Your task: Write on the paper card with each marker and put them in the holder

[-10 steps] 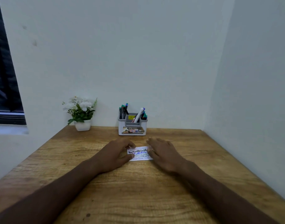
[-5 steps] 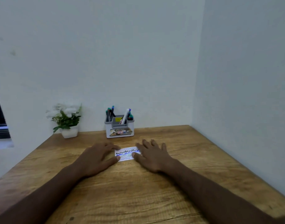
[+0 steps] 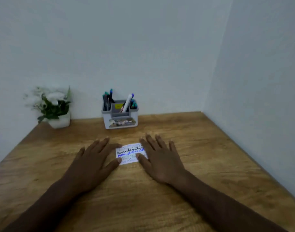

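Observation:
A small white paper card [image 3: 129, 154] with black and blue handwriting lies flat on the wooden table [image 3: 202, 148]. My left hand [image 3: 93, 163] lies flat at the card's left edge, index finger and thumb touching it. My right hand [image 3: 160, 159] lies flat over the card's right edge, fingers straight and spread. Behind the card, against the wall, stands a grey and white holder [image 3: 121, 118] with several markers [image 3: 128, 102] upright in its compartments. Neither hand holds a marker.
A white pot with white flowers [image 3: 53, 108] stands at the back left of the table. White walls close the table at the back and on the right. The table's right edge runs along the right wall.
The view has swung to the right, so the window at the left has left the frame. My right hand's fingers have spread flatter. Both hands and the card stay in place.

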Demonstrator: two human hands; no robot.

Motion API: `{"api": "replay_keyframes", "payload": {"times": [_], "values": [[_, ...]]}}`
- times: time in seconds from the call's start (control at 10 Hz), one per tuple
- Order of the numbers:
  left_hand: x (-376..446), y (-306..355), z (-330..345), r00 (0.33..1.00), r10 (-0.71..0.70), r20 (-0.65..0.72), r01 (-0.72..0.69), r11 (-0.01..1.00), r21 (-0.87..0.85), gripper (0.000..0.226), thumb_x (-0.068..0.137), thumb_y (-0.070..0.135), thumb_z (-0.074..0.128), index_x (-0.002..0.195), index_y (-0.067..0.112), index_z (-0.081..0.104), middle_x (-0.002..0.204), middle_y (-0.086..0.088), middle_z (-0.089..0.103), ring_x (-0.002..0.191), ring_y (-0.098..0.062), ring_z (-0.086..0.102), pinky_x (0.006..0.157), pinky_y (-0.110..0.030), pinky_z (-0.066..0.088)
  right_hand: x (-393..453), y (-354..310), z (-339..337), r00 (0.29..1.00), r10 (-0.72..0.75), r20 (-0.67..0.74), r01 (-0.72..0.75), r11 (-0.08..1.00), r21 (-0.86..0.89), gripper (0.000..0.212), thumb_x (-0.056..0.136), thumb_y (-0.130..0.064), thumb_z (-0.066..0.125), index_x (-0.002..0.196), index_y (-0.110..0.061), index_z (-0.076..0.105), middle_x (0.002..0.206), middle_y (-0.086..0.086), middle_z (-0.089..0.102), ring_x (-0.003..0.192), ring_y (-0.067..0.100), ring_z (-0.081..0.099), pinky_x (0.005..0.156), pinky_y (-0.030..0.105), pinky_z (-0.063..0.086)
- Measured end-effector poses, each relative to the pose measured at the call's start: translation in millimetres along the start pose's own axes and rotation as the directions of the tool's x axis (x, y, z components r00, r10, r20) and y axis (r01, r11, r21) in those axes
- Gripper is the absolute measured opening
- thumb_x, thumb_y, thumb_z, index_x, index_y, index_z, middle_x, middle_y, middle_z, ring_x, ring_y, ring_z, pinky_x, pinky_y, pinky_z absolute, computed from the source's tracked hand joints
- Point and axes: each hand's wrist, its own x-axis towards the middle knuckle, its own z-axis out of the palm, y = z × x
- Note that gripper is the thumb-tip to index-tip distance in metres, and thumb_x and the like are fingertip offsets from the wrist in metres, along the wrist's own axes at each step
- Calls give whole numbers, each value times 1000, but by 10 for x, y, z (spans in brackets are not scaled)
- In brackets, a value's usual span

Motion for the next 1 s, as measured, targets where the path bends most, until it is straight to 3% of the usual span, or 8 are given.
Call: {"api": "replay_keyframes", "payload": {"times": [0.2, 0.3, 0.5, 0.8, 0.9, 1.0], "values": [[-23, 9, -14, 999, -35, -19, 35, 999, -14, 62, 97, 79, 24, 155, 57, 22, 174, 14, 9, 161, -17, 7, 126, -55, 17, -43, -9, -10, 996, 82, -29, -83, 997, -8, 70, 102, -76, 14, 167, -48, 9, 181, -3, -5, 166, 37, -7, 124, 76, 1], [-54, 65, -46, 998, -65, -6, 65, 998, -26, 65, 98, 79, 22, 158, 53, 23, 174, 11, 10, 161, -18, 9, 126, -55, 17, -56, -36, -73, 995, 101, 17, -101, 995, -4, 73, 102, -76, 11, 168, -46, 9, 181, 2, -7, 165, 42, -10, 121, 81, 3], [-112, 279, -302, 972, -185, 145, 191, 981, -29, 63, 104, 67, 28, 162, 47, 18, 175, 7, 3, 162, -18, 2, 126, -58, 18, -28, -146, -371, 968, 160, 194, -164, 986, 4, 73, 103, -74, 18, 169, -44, 4, 180, 6, -12, 163, 45, -14, 120, 83, 2], [-222, 575, -464, 921, -304, 242, 315, 949, -5, 68, 107, 59, 30, 165, 43, -2, 174, 6, -18, 160, -21, -16, 129, -55, 3, -10, -173, -595, 933, 171, 316, -186, 982, 17, 74, 105, -72, 24, 170, -42, 2, 178, 7, -22, 162, 43, -23, 121, 81, -4], [-205, 557, -546, 915, -321, 245, 326, 945, 23, 69, 107, 57, 29, 165, 40, -4, 174, 3, -18, 160, -23, -15, 128, -55, 0, 4, -222, -685, 924, 195, 328, -223, 974, 48, 78, 104, -73, 27, 170, -39, 3, 178, 8, -23, 162, 43, -23, 122, 79, -3], [-207, 417, -707, 922, -345, 173, 333, 938, 97, 68, 107, 51, 34, 167, 35, 4, 175, 0, -7, 162, -26, -5, 128, -57, 5, 24, -372, -799, 954, 229, 195, -257, 958, 130, 80, 102, -72, 39, 170, -36, 17, 179, 12, -15, 163, 45, -15, 125, 76, 0]]}}
